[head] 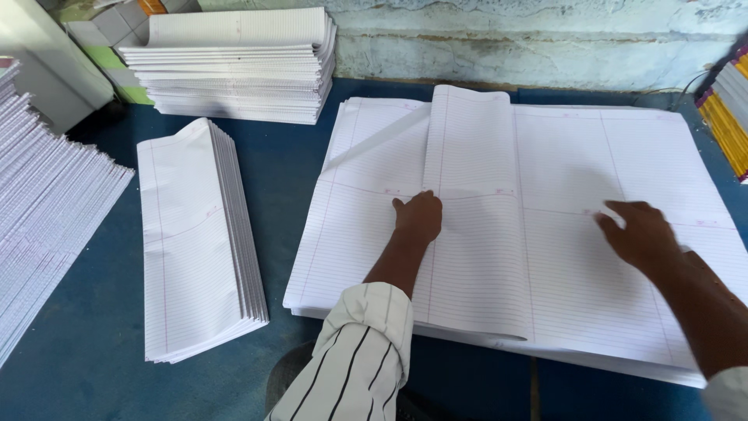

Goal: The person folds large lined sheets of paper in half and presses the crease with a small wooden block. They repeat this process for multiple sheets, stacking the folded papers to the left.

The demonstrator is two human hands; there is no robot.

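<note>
A big stack of large ruled white sheets [592, 164] lies on the blue table [288, 171]. The top sheet's left part is folded over towards the right, forming a tall folded flap [475, 203]. My left hand [418, 218] presses flat on the left edge of that flap, fingers together. Resting farther right on the sheet, my right hand [640, 232] has its fingers spread. Neither hand grips anything.
A pile of folded ruled sheets [195, 242] lies left of the big stack. Another folded pile [241, 66] sits at the back left. A fanned stack [47, 203] runs along the left edge. Yellow-edged books [728, 117] stand at the right. Behind is a pale wall.
</note>
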